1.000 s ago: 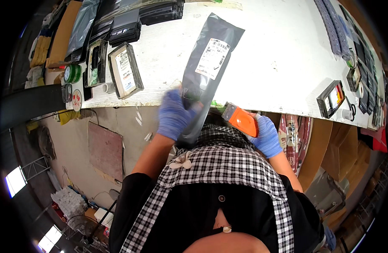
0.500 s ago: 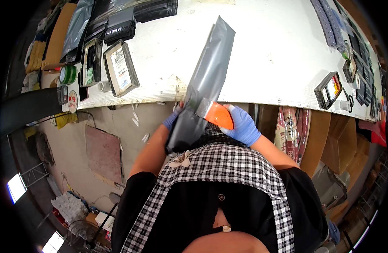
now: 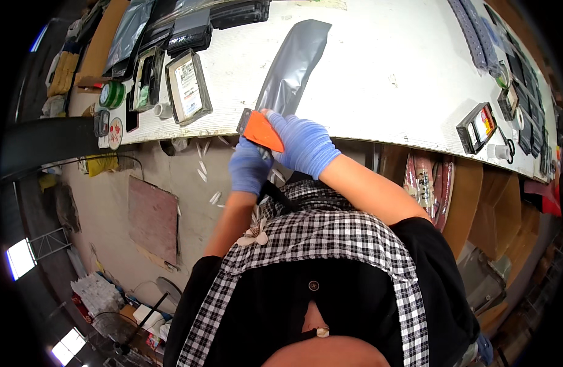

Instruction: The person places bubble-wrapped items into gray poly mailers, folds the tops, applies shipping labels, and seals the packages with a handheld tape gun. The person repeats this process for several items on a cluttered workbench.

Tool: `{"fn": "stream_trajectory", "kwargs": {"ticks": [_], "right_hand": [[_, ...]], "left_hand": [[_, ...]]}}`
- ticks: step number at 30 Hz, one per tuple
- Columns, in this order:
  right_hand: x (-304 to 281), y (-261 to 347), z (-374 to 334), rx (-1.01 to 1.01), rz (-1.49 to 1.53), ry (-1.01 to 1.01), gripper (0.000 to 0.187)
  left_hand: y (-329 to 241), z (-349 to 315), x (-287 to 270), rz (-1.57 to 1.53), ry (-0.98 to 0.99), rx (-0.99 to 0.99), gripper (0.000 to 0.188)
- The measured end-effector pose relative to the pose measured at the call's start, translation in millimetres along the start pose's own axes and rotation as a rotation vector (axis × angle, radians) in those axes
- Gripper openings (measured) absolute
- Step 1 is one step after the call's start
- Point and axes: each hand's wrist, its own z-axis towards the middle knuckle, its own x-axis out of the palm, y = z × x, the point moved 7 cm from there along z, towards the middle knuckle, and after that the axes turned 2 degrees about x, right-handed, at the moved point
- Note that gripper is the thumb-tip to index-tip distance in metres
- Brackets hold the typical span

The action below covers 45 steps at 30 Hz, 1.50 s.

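A long grey plastic bag point(image 3: 296, 67) slants from my hands up over the near edge of the white table, its far end lying on the tabletop. Blue-gloved, my right hand point(image 3: 309, 145) is closed around an orange scraper point(image 3: 263, 131) with a short metal blade; its thumb also presses by the bag's near end. Just below and left, my left hand point(image 3: 249, 169), gloved too, is closed at the bag's lower end, with a dark strip of it hanging beneath. The scraper partly covers where the two hands meet, so the left fingertips are hidden.
On the table's left stand a shallow tray point(image 3: 203, 92) with a label sheet, a roll of green tape point(image 3: 112, 95) and stacks of dark bags point(image 3: 189, 38). At the right are a small box point(image 3: 471, 136) and scissors point(image 3: 511, 151). White scraps point(image 3: 202, 171) lie on the floor.
Both hands have come together at the bag's near end. The scraper has moved left and up with my right hand, and the bag has shifted left and been gathered at its lower part.
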Motion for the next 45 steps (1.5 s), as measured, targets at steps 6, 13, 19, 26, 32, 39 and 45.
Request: {"fn": "stream_trajectory", "kwargs": {"ticks": [6, 13, 19, 26, 32, 39, 45], "right_hand": [[-31, -59, -121, -0.165, 0.066, -0.244, 0.065], [29, -106, -122, 0.085, -0.023, 0.029, 0.061], [16, -82, -40, 0.154, 0.038, 0.385, 0.053], [37, -145, -69, 0.215, 0.419, 0.343, 0.053], [-47, -227, -77, 0.215, 1.374, -0.316, 0.075], [-104, -138, -36, -0.178, 0.1, -1.009, 0.073], [20, -46, 9, -0.467, 0.353, -0.317, 0.068]], "left_hand": [[33, 20, -7, -0.172, 0.179, -0.039, 0.081], [34, 31, 12, -0.899, 0.567, -0.121, 0.047], [17, 2, 26, -1.345, 0.968, -0.26, 0.054], [25, 8, 41, -1.834, 0.772, -0.535, 0.044], [-16, -2, 27, -1.971, 0.891, -0.461, 0.044], [-60, 1, 10, -2.545, 1.201, -0.158, 0.031], [-88, 13, -26, -2.714, 1.369, -0.205, 0.028]]}}
